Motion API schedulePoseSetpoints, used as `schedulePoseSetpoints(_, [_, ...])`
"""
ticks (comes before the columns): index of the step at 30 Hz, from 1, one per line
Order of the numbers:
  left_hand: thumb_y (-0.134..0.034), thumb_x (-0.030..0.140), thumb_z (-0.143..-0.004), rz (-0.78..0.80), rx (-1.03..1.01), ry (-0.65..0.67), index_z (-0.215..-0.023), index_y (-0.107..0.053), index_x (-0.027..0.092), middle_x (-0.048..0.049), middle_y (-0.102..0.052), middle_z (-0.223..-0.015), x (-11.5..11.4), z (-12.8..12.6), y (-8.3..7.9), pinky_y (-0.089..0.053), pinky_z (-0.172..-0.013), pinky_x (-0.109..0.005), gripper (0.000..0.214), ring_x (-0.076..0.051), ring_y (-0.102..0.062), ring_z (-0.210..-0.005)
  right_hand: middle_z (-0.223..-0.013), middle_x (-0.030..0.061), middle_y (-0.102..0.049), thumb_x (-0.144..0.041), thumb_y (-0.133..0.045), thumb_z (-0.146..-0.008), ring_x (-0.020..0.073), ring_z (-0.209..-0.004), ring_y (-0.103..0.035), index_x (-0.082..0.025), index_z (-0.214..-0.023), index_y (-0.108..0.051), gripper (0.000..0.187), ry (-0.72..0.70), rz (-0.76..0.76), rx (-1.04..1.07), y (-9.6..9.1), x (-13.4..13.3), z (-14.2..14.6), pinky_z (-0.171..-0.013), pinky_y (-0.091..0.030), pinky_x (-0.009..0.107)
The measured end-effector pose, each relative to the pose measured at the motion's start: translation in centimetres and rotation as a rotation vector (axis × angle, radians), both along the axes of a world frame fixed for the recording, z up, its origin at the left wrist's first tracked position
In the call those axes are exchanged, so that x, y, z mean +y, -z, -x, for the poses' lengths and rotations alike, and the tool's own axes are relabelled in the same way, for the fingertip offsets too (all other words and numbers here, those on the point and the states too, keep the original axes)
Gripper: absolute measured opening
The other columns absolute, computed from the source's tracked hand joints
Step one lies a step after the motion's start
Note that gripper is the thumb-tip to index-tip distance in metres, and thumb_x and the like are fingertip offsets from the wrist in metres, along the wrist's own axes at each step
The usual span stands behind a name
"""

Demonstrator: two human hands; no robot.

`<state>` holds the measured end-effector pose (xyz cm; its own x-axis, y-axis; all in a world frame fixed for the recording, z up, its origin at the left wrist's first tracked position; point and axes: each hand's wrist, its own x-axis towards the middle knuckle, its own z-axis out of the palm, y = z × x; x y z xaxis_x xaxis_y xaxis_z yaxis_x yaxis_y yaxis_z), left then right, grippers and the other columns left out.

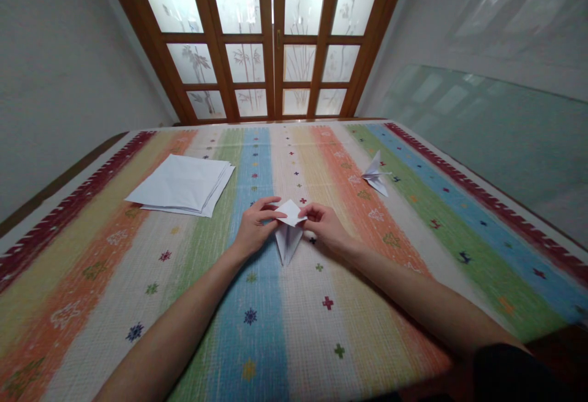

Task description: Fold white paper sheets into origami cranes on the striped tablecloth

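A piece of white folded paper (288,244) lies between my hands near the middle of the table. Its upper part is a small diamond-shaped flap, and below it two narrow points reach toward me with a slit between them. My left hand (257,224) pinches the flap's left corner between thumb and fingers. On the opposite corner, the thumb and index finger of my right hand (326,224) are closed in a pinch. The undersides of the fingers are hidden.
A stack of white paper sheets (181,182) lies to the left. Toward the right stands a folded paper crane (376,176). The striped tablecloth (248,353) covers the table. Beyond the far edge are wooden doors (271,77) with frosted panes, and a glass panel (496,120) leans at right.
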<state>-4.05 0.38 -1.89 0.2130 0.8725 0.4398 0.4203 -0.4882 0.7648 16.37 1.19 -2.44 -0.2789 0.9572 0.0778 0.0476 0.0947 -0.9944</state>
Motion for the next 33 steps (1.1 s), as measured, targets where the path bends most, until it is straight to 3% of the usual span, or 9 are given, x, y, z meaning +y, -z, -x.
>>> schedulePoseSetpoints(3, [-0.069, 0.016, -0.075, -0.004, -0.052, 0.003, -0.081, -0.076, 0.023, -0.0078, -0.068, -0.117, -0.1, -0.1, -0.4, -0.052, -0.089, -0.042, 0.011, -0.02, -0.065, -0.097, -0.07, -0.0002, -0.062, -0.026, -0.069, -0.067, 0.0137, -0.065, -0.056, -0.02, -0.073, -0.061, 0.012, 0.05, -0.038, 0.053, -0.1, 0.0, 0.0, -0.063, -0.045, 0.029])
schedulePoseSetpoints(8, [-0.072, 0.024, -0.07, 0.132, -0.259, -0.039, -0.07, -0.071, 0.019, -0.0075, -0.075, -0.097, 0.1, 0.1, -0.4, -0.052, -0.09, -0.04, 0.005, -0.021, -0.068, -0.09, -0.069, -0.0003, -0.062, -0.029, -0.067, -0.067, 0.0138, -0.065, -0.056, -0.02, -0.071, -0.061, 0.011, 0.104, -0.119, 0.06, -0.4, 0.0, 0.0, -0.062, -0.045, 0.029])
schedulePoseSetpoints(16, [-0.073, 0.032, -0.066, 0.273, -0.317, -0.15, -0.065, -0.068, 0.018, -0.002, -0.07, -0.064, -0.1, -0.5, -0.8, -0.052, -0.065, -0.03, 0.015, -0.016, -0.063, -0.062, -0.061, -0.0023, -0.058, -0.032, -0.073, -0.066, 0.0116, -0.056, -0.051, -0.02, -0.064, -0.059, 0.019, 0.15, -0.043, 0.126, -1.1, -0.5, 0.4, -0.055, -0.042, 0.027])
schedulePoseSetpoints(26, [-0.075, 0.033, -0.067, 0.233, -0.394, -0.146, -0.064, -0.061, 0.017, -0.0013, -0.067, -0.067, -0.4, -1.4, -0.5, -0.049, -0.062, -0.027, 0.021, -0.013, -0.06, -0.061, -0.064, -0.0036, -0.06, -0.034, -0.076, -0.066, 0.0112, -0.057, -0.055, -0.021, -0.076, -0.055, 0.026, 0.192, -0.042, 0.184, -1.2, -0.6, 0.5, -0.055, -0.045, 0.025])
schedulePoseSetpoints(30, [-0.077, 0.028, -0.065, 0.218, -0.472, -0.137, -0.082, -0.065, 0.017, 0.0016, -0.066, -0.065, -0.2, -1.5, -0.7, -0.05, -0.061, -0.025, 0.024, -0.011, -0.061, -0.059, -0.065, -0.0029, -0.065, -0.034, -0.075, -0.069, 0.012, -0.058, -0.06, -0.02, -0.098, -0.063, 0.034, 0.145, -0.049, 0.178, -1.0, -0.4, 0.3, -0.057, -0.049, 0.026])
schedulePoseSetpoints(33, [-0.074, 0.026, -0.072, 0.079, -0.39, -0.116, -0.098, -0.069, 0.019, 0.0007, -0.069, -0.068, -0.4, -1.3, -1.5, -0.051, -0.065, -0.026, 0.028, -0.012, -0.064, -0.062, -0.076, 0.0021, -0.072, -0.03, -0.072, -0.074, 0.0153, -0.068, -0.066, -0.02, -0.091, -0.071, 0.02, 0.103, -0.192, 0.124, -1.6, -0.2, -0.2, -0.065, -0.054, 0.03])
